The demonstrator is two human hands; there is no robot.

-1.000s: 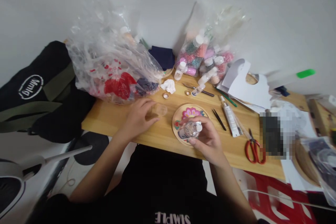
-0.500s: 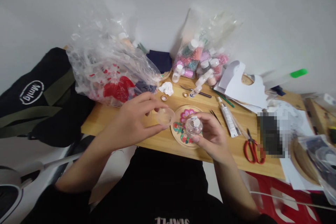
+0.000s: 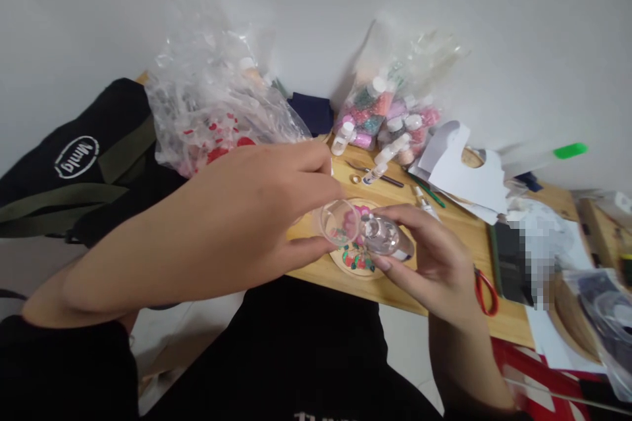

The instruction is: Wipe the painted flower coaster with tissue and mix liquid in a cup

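Observation:
My left hand (image 3: 257,204) pinches a small clear plastic cup (image 3: 340,223) between thumb and fingers, its mouth turned toward me. In my right hand (image 3: 437,256) is a clear bottle (image 3: 390,238), gripped around its body and tilted to the left. The bottle's neck is right beside the cup's rim; whether they touch, or whether liquid flows, I cannot tell. Beneath both lies a round wooden disc (image 3: 356,263) decorated with pink and red flowers and green leaves, partly covered by the cup and bottle.
Bags of colourful small bottles (image 3: 375,112) stand at the back, with a crumpled plastic bag (image 3: 207,105) to their left. Beyond my right hand are red-handled pliers or scissors (image 3: 486,293), a white tube (image 3: 425,204) and white paper (image 3: 457,164). A black bag (image 3: 93,138) sits far left.
The bottle has gone from upright to tilted left, with its neck brought to the cup. My left hand has moved right with the cup, and the view has shifted slightly.

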